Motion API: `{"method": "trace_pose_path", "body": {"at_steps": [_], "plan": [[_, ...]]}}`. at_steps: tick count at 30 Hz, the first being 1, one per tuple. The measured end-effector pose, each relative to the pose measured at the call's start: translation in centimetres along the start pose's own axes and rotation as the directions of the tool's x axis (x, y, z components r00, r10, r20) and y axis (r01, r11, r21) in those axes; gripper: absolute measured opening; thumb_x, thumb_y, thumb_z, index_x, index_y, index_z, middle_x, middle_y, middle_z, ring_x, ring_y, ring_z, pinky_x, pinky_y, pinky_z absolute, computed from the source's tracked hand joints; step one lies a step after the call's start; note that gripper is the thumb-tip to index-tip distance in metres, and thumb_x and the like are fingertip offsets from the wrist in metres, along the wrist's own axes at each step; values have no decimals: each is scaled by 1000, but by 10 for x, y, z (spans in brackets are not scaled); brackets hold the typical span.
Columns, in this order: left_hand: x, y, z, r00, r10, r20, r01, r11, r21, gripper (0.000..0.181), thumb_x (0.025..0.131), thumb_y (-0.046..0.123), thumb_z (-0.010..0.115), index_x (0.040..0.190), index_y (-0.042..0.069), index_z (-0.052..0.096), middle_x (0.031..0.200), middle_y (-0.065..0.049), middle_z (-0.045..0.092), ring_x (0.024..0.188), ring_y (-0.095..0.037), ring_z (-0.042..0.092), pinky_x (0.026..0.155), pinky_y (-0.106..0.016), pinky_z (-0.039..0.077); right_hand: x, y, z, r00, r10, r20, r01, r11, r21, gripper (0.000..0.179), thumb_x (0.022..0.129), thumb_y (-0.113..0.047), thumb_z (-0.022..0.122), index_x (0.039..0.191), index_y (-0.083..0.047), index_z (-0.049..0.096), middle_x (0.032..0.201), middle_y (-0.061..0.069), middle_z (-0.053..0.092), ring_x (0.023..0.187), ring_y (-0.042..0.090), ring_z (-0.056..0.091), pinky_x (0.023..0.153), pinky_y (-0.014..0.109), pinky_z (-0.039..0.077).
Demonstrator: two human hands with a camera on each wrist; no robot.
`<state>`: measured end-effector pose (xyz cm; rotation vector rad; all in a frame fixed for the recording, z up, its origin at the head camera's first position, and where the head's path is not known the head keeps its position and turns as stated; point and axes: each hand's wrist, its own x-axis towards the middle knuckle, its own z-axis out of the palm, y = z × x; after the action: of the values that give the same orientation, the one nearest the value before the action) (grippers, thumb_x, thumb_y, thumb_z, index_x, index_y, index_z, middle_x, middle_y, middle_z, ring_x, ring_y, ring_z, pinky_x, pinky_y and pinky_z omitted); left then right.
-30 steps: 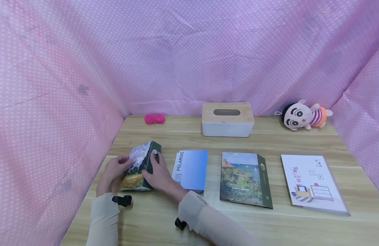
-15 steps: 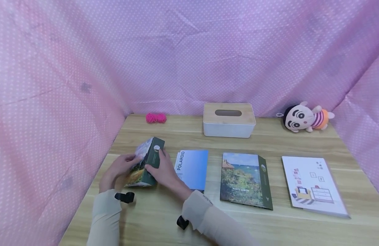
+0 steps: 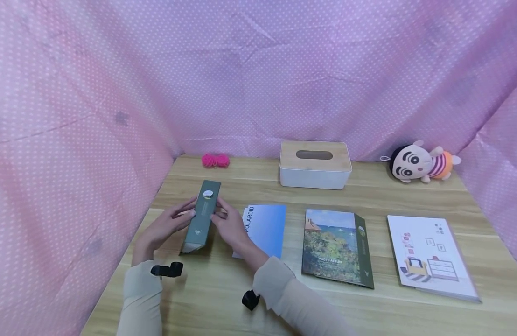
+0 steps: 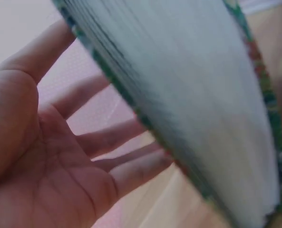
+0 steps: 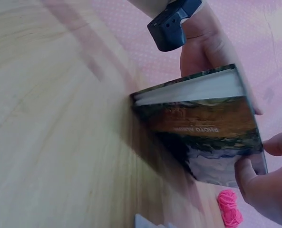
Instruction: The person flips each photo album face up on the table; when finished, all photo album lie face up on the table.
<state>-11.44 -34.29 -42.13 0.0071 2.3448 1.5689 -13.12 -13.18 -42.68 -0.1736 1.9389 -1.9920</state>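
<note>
**Green-spined photo album (image 3: 204, 212) standing spine-up at the left of the table (image 3: 208, 298)**

The album is standing on edge, its spine facing up and its covers facing the two sides. Its long axis is running away from the person, with the far end slanting slightly to the right. The spine end with the round white label is pointing toward the pink yarn (image 3: 215, 160), while the end with the small pale emblem is pointing back at the person, showing white page edges. The cover lettered "PHOTO ALBUM" is facing the right hand (image 3: 233, 228). (Whether the whole lower edge is touching the wood is something I cannot tell.)

The right hand is pinching the album near its far end, the thumb pressing on the lettered cover and a finger lying at the spine. The left hand (image 3: 162, 228) is supporting the opposite cover, its fingers spread apart and nearly straight, the tips reaching the cover.

Just right of the album, a blue POLAROID booklet (image 3: 267, 228) is lying partly behind the right hand and forearm. Farther right, a landscape-covered album (image 3: 331, 245) and a white album (image 3: 430, 256) are lying flat. Along the back, a tissue box (image 3: 315, 165) and a plush toy (image 3: 422, 162) are resting near the pink cloth (image 3: 241, 84).
</note>
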Motion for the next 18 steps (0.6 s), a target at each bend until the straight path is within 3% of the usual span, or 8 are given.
{"method": "trace_pose_path", "body": {"at_steps": [4, 11, 15, 18], "plan": [[-1, 4, -3, 999, 35, 6, -34, 996, -84, 57, 99, 34, 51, 151, 27, 28, 153, -15, 30, 133, -27, 41, 103, -38, 45, -2, -4, 1, 999, -45, 25, 44, 998, 52, 56, 94, -11, 59, 145, -30, 41, 138, -2, 51, 120, 19, 57, 96, 31, 50], [-6, 8, -11, 998, 51, -21, -53, 992, -113, 56, 101, 27, 48, 152, 31, 26, 154, -20, 24, 127, -19, 45, 99, -44, 46, 2, 0, 10, 983, -174, 51, 172, 985, 32, 54, 95, -15, 58, 145, -25, 42, 136, 1, 47, 119, 15, 54, 101, 28, 46], [-11, 9, -18, 998, 55, -32, -58, 991, -119, 56, 101, 26, 48, 152, 29, 25, 154, -23, 23, 121, -11, 49, 94, -34, 49, 5, 5, 19, 981, -182, 66, 181, 983, 18, 53, 95, -22, 59, 145, -26, 41, 139, -2, 48, 124, 15, 51, 106, 36, 42], [-15, 10, -23, 998, 51, -33, -55, 992, -115, 57, 101, 27, 47, 153, 28, 23, 154, -23, 21, 122, -11, 46, 92, -27, 49, 4, 10, 24, 986, -150, 76, 150, 989, 6, 52, 95, -28, 59, 144, -26, 42, 141, -1, 47, 130, 16, 47, 108, 41, 39]]}}
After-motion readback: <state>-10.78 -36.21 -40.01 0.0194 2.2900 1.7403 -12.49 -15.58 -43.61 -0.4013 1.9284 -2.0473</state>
